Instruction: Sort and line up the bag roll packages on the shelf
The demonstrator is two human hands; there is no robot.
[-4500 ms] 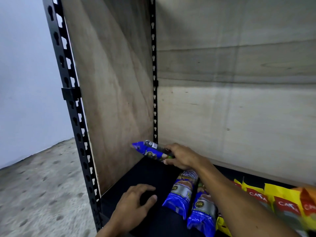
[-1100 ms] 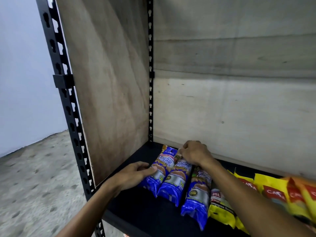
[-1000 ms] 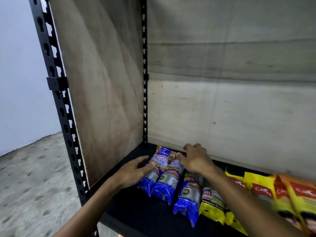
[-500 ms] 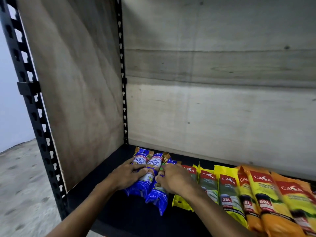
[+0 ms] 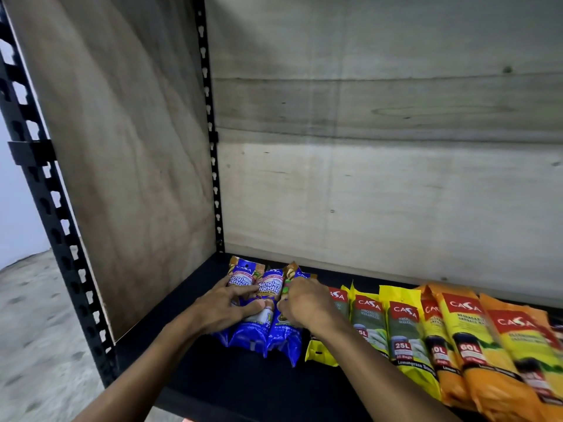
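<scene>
Three blue bag roll packages (image 5: 259,336) lie side by side on the black shelf (image 5: 243,382), left of centre. My left hand (image 5: 222,309) lies flat over the two leftmost blue packages, thumb pressed on them. My right hand (image 5: 304,303) covers the third blue package, fingers curled around its top end. To their right runs a row of yellow packages (image 5: 402,330) marked 25L, then orange packages (image 5: 499,345) marked 60L, overlapping one another.
A plywood side panel (image 5: 122,166) closes the shelf on the left and a plywood back panel (image 5: 380,193) stands behind. Black perforated uprights (image 5: 58,226) frame the corners. Concrete floor (image 5: 27,330) shows at lower left.
The blue packages were gathered side by side. Both hands slid from the packages' far ends toward their middles and pressed them together. The view panned right, bringing in the yellow and orange row.
</scene>
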